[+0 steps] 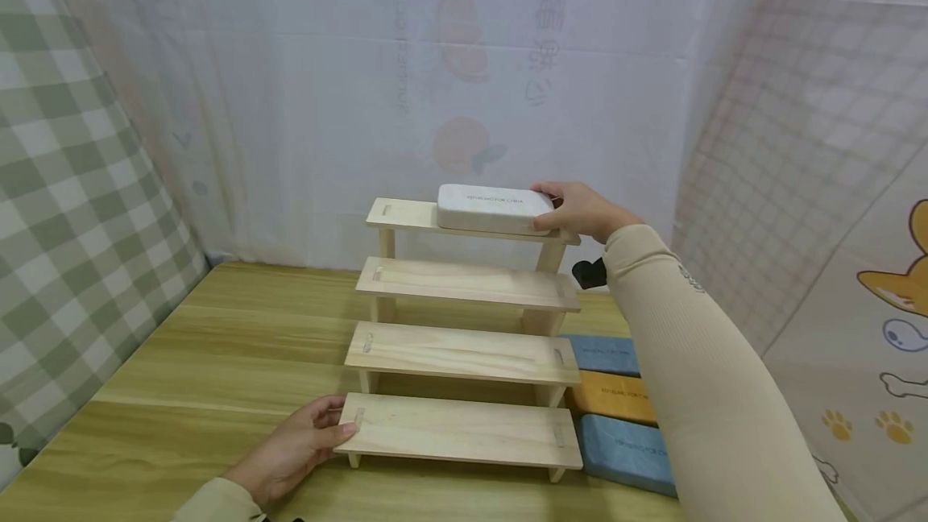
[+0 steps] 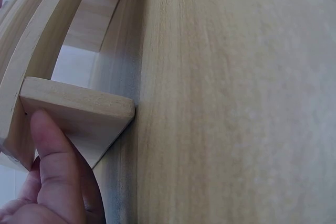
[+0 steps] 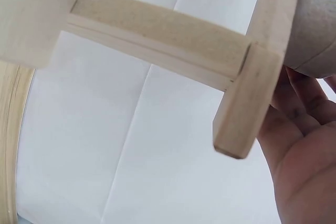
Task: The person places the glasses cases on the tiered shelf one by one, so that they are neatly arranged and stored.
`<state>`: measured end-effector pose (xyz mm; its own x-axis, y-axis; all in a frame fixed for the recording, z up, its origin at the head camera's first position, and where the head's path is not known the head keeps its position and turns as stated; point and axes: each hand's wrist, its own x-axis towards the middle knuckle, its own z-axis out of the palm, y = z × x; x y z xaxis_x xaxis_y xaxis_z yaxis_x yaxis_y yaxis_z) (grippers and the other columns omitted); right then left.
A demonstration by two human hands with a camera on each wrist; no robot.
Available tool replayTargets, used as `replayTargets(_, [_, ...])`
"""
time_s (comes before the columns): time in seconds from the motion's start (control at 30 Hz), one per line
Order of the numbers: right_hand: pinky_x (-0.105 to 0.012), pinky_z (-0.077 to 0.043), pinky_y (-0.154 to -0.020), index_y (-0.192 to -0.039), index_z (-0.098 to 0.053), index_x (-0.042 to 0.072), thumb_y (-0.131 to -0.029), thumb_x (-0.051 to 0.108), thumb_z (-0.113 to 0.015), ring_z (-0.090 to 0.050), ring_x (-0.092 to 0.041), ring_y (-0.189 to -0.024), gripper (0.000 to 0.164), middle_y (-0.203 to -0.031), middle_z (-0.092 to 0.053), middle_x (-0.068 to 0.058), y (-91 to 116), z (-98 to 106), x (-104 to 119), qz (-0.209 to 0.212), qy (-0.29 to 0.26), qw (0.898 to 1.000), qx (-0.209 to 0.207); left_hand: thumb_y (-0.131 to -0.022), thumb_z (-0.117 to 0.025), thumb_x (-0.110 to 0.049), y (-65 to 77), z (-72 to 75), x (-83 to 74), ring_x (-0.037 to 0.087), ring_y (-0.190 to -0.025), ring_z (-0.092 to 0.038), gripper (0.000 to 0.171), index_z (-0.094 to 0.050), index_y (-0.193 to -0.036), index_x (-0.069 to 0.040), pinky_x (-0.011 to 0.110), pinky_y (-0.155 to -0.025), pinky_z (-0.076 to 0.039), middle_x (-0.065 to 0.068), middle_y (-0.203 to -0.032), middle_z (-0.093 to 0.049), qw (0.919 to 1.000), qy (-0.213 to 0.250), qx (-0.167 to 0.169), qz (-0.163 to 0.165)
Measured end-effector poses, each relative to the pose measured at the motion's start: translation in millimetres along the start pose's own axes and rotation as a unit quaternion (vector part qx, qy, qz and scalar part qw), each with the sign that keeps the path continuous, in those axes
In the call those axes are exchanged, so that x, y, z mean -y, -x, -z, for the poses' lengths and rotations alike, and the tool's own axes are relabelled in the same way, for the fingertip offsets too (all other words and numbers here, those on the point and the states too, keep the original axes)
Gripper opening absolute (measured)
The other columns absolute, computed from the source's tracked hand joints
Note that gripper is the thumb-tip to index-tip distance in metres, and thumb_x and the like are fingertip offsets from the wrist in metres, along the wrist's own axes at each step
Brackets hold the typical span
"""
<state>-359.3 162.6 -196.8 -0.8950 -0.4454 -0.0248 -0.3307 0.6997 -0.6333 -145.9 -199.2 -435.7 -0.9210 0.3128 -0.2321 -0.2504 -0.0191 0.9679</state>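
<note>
A four-tier wooden step stand [image 1: 464, 353] stands on the table in the head view. On its top tier, toward the right, lies a white rectangular case [image 1: 493, 210] with a line of lettering on its lid. My right hand [image 1: 580, 212] grips the case's right end, thumb at the front and fingers behind. In the right wrist view that hand [image 3: 310, 166] reaches up beside the top board's end to the case [image 3: 319, 22]. My left hand [image 1: 300, 441] pinches the left end of the lowest tier, thumb on top; its fingers [image 2: 52, 156] show below the board in the left wrist view.
Right of the stand lie two blue cases [image 1: 627, 451] [image 1: 603, 354] with a yellow case [image 1: 616, 395] between them, partly behind my right sleeve. A white printed curtain [image 1: 326, 143] hangs behind, and green checked cloth [image 1: 94, 151] at the left. Wooden table [image 1: 217, 345] underneath.
</note>
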Motion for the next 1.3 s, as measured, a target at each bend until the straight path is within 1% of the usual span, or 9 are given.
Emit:
replayTargets(0.23, [-0.043,-0.037,-0.099,-0.147,-0.036,0.006,-0.084,0.014,-0.065,-0.046,-0.03,-0.115,0.069,-0.135,-0.048,-0.019,2,1,-2,-0.009,-0.005,1.0,0.006,-0.096,-0.059,-0.013,-0.5,-0.6,-1.0,0.017,-0.1,-0.056,0.074,-0.01,-0.142,0.02,0.031,-0.087,-0.049,0.018,-0.123,-0.049,1.0,0.003,0.008,0.001])
replayTargets(0.37, [-0.045,-0.035,-0.102,-0.15,-0.031,0.005,-0.086,0.016,-0.065,-0.045,-0.031,-0.119,0.073,-0.138,-0.046,-0.02,3,1,-3,-0.011,-0.011,1.0,0.013,-0.096,-0.06,-0.014,-0.5,-0.4,-0.7,0.017,-0.1,-0.055,0.076,-0.01,-0.142,0.02,0.03,-0.088,-0.048,0.018,-0.123,-0.049,0.9999,0.002,0.012,0.0])
replayTargets(0.47, [-0.048,-0.032,-0.106,-0.153,-0.023,0.004,-0.087,0.018,-0.065,-0.041,-0.032,-0.125,0.079,-0.144,-0.041,-0.022,5,1,-2,-0.009,-0.014,1.0,0.017,-0.096,-0.06,-0.014,-0.4,-0.6,-0.6,0.017,-0.101,-0.055,0.076,-0.009,-0.142,0.02,0.031,-0.088,-0.049,0.019,-0.124,-0.049,0.9999,0.002,0.013,0.0])
replayTargets(0.53, [-0.05,-0.029,-0.109,-0.154,-0.02,0.005,-0.087,0.02,-0.066,-0.038,-0.033,-0.13,0.083,-0.148,-0.036,-0.022,7,2,-2,-0.007,-0.015,1.0,0.013,-0.096,-0.059,-0.013,-0.5,-0.8,-0.5,0.017,-0.101,-0.056,0.075,-0.01,-0.142,0.02,0.031,-0.088,-0.049,0.019,-0.123,-0.048,0.9999,0.002,0.011,0.001])
replayTargets(0.6, [-0.052,-0.026,-0.111,-0.155,-0.018,0.008,-0.087,0.024,-0.068,-0.033,-0.033,-0.136,0.085,-0.152,-0.031,-0.021,11,3,-2,-0.004,-0.009,1.0,-0.002,-0.096,-0.059,-0.013,-0.7,-0.8,-0.4,0.017,-0.1,-0.056,0.075,-0.009,-0.142,0.02,0.032,-0.088,-0.049,0.019,-0.123,-0.048,0.9999,0.002,0.01,0.002])
replayTargets(0.7, [-0.054,-0.024,-0.112,-0.155,-0.021,0.013,-0.087,0.029,-0.071,-0.028,-0.031,-0.14,0.085,-0.154,-0.029,-0.016,17,5,-1,0.008,0.006,0.999,-0.042,-0.096,-0.059,-0.012,-1.3,-0.3,0.2,0.017,-0.1,-0.056,0.075,-0.009,-0.142,0.02,0.032,-0.088,-0.049,0.019,-0.123,-0.048,1.0,0.0,0.006,0.0])
replayTargets(0.87, [-0.054,-0.027,-0.111,-0.154,-0.025,0.015,-0.087,0.033,-0.071,-0.028,-0.031,-0.14,0.083,-0.154,-0.031,-0.013,33,8,-3,0.041,0.024,0.993,-0.106,-0.096,-0.059,-0.012,-1.5,0.5,1.4,0.017,-0.1,-0.056,0.075,-0.009,-0.142,0.02,0.031,-0.088,-0.049,0.018,-0.123,-0.049,1.0,0.0,0.007,0.0])
replayTargets(1.13, [-0.05,-0.031,-0.11,-0.151,-0.031,0.011,-0.087,0.026,-0.072,-0.033,-0.031,-0.137,0.077,-0.15,-0.036,-0.014,61,10,-15,0.076,-0.001,0.978,-0.193,-0.096,-0.059,-0.012,-1.3,0.4,1.9,0.016,-0.101,-0.056,0.076,-0.007,-0.142,0.02,0.029,-0.088,-0.049,0.019,-0.124,-0.048,0.9999,0.0,0.011,-0.002])
replayTargets(1.3, [-0.051,-0.031,-0.109,-0.152,-0.029,0.011,-0.09,0.022,-0.068,-0.034,-0.032,-0.136,0.074,-0.151,-0.036,-0.015,82,9,-29,0.084,-0.039,0.972,-0.215,-0.097,-0.058,-0.013,-1.1,0.5,1.5,0.016,-0.1,-0.056,0.076,-0.007,-0.142,0.02,0.03,-0.088,-0.049,0.018,-0.123,-0.049,0.9999,-0.002,0.013,-0.005])
